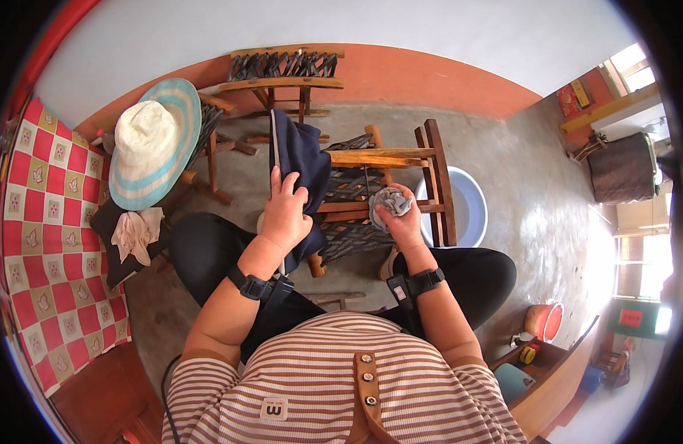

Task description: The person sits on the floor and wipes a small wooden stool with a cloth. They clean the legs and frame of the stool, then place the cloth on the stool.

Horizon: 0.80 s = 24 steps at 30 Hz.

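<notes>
A wooden folding stool (383, 158) with a woven black strap seat (350, 186) lies tipped before me, between my knees. Navy cloth (304, 147) with a pale edge is draped over its left end. My left hand (286, 213) lies on this cloth with its fingers apart; the part of the stool underneath is hidden. In my right hand (402, 213) is a crumpled grey cloth (394, 201), bunched against the wooden bar on the stool's right side. The fingers behind that cloth are partly hidden.
Behind the right legs stands a pale blue basin (470, 208). A similar stool (286, 83) is by the wall. At left are a sun hat (147, 144), a pinkish cloth (136, 236) and a checked cloth (58, 222). A red bucket (544, 322) sits lower right, beside an open drawer (536, 361).
</notes>
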{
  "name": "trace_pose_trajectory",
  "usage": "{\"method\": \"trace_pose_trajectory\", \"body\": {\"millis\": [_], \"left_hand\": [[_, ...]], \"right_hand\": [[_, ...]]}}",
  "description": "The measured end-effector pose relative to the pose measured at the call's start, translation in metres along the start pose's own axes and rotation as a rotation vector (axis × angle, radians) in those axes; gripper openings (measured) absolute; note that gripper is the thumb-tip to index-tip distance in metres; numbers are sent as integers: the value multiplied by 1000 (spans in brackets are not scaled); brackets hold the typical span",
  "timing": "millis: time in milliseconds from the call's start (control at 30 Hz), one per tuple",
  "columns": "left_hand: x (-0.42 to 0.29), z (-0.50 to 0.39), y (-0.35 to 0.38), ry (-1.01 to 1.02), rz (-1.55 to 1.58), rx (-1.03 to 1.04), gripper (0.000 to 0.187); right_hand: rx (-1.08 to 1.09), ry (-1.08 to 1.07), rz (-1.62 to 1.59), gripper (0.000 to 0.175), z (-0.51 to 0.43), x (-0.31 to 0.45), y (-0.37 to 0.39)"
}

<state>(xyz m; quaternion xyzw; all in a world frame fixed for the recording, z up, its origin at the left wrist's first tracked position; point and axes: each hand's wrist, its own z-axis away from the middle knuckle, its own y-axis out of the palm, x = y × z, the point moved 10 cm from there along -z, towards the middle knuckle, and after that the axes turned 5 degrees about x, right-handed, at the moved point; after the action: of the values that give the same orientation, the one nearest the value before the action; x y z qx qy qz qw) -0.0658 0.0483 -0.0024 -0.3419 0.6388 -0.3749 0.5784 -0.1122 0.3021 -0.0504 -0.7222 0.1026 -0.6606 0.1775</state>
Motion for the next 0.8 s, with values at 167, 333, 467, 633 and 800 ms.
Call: {"method": "trace_pose_trajectory", "body": {"millis": [167,333,467,633,800], "left_hand": [[-1,4,-19,70,121,-142,31],[-15,11,-34,199,70,-197,33],[-36,22,-14,370,-160,10,13],[-39,30,1,300,-344,33,19],[-39,26,-2,403,-79,136,12]], "right_hand": [[-49,-46,94,50,3,2,-4],[-83,-50,108,48,7,9,-3],[-79,-12,67,46,7,6,-2],[-98,-13,7,45,8,7,-3],[-156,-213,179,49,16,36,-5]]}}
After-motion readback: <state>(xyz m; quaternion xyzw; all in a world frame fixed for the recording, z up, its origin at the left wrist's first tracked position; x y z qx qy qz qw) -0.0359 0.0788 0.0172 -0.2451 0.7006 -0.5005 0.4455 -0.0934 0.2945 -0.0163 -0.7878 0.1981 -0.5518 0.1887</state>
